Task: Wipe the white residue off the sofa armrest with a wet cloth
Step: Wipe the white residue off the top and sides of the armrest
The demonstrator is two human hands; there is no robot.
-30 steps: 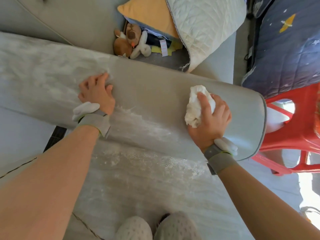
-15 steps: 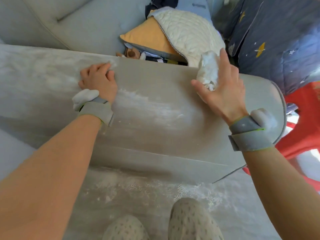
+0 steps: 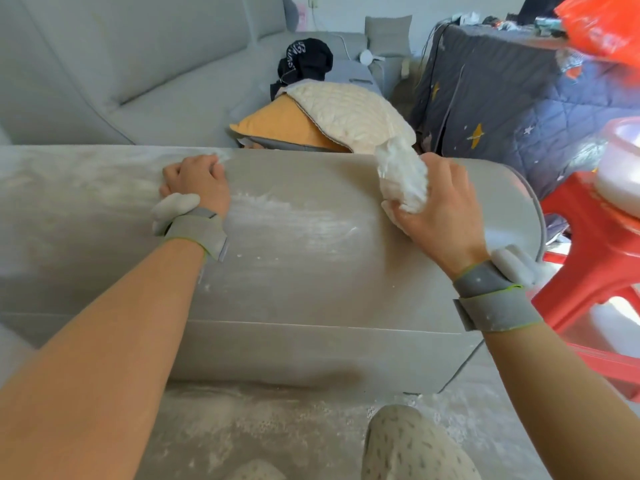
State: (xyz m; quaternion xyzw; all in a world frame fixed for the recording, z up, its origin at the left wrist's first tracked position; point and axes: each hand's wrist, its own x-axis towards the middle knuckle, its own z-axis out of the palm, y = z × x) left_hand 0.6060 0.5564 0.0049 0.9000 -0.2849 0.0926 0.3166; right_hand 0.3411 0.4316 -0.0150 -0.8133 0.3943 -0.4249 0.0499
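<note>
Sofa armrest (image 3: 311, 271) — grey, rounded, running across the middle of the view; its left end is cut off by the frame edge.

White residue (image 3: 287, 213) — a streaked patch on top of the armrest between the two hands, with a broader dusty film toward the left end. More white powder lies on the floor (image 3: 242, 427) below; where it ends is hard to make out.

Cloth (image 3: 401, 181) — white, bunched, near the armrest's far top edge at the right. Whether its underside touches the fabric cannot be told, and its wetness does not show.

Right hand (image 3: 440, 209) — grip closed round the cloth, thumb under the wad, fingertips hidden behind it. A grey wrist strap (image 3: 495, 303) sits on the forearm.

Left hand (image 3: 197, 181) — resting on the armrest top left of the streaks, fingers curled over the far edge, tips out of sight; nothing is seen in its grip.

Pillow (image 3: 284, 124) — orange, half covered by a cream quilted pad (image 3: 346, 112), lower part hidden behind the armrest.

Red stool (image 3: 588, 258) — right of the armrest, cut off by the frame, carrying a blurred white basin (image 3: 620, 174).
</note>
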